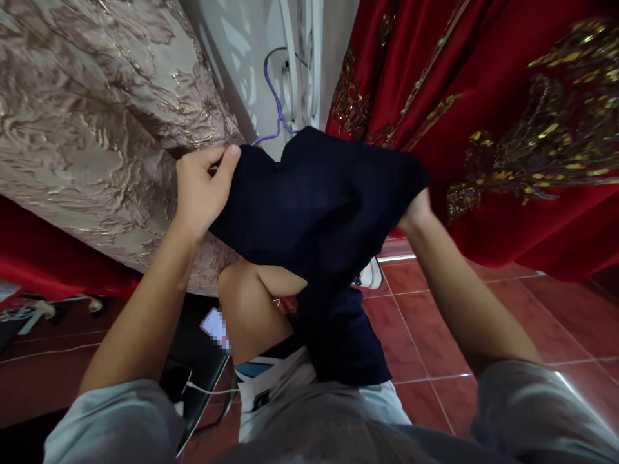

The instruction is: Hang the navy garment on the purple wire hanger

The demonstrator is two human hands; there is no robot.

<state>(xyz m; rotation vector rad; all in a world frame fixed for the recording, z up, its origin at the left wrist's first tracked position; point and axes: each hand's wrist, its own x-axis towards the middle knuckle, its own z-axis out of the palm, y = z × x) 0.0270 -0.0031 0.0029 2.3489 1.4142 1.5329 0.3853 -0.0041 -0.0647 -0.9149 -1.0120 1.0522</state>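
Observation:
A dark navy garment [319, 212] hangs in front of me on a purple wire hanger [273, 96], whose hook rises toward a white rail. My left hand [200, 190] pinches the garment's upper left edge between thumb and fingers. My right hand [416, 209] grips its right edge and is mostly hidden behind the cloth. The lower part of the garment drapes down over my raised knee [242, 290].
A beige and gold brocade fabric [97, 122] hangs at left, a red gold-embroidered fabric [507, 129] at right. Red floor tiles [435, 322] lie below. A phone [214, 325] with a white cable rests on a dark seat by my knee. A white shoe [371, 274] sits behind the garment.

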